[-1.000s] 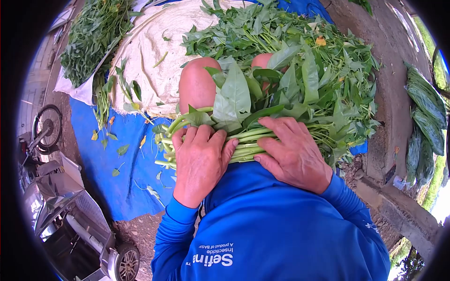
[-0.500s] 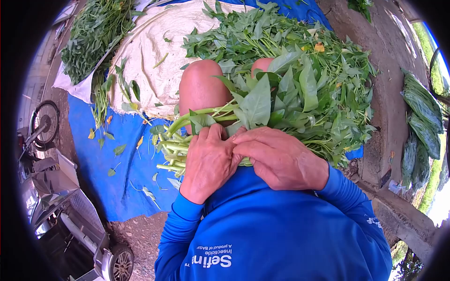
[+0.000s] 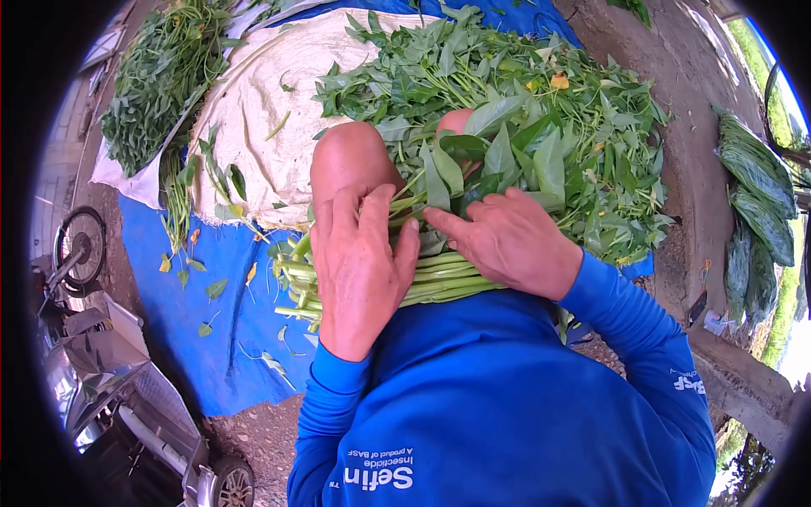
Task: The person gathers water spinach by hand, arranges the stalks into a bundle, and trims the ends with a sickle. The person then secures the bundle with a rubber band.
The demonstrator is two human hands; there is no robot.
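Across my lap lies a bunch of leafy green vegetables [image 3: 452, 277], its pale cut stems pointing left and its broad leaves to the right. My left hand [image 3: 359, 262] rests over the stem end with fingers stretched out and the thumb apart. On the leafy side, my right hand [image 3: 519, 249] has its index finger extended towards the left thumb, touching the leaves and stems; its other fingers are loosely bent over the bunch. Part of the bunch is hidden under both hands.
A large heap of loose greens [image 3: 604, 160] spreads ahead and right. A pale sack [image 3: 262, 110] lies on a blue tarp [image 3: 182, 296] with scattered leaves. Another pile of greens [image 3: 160, 84] is far left. Bagged greens [image 3: 756, 203] lie right; a vehicle [image 3: 139, 406] stands left.
My hands were close together with fingers pinched at the bunch's middle; they have moved apart and the fingers have loosened. More of the stems now shows between them.
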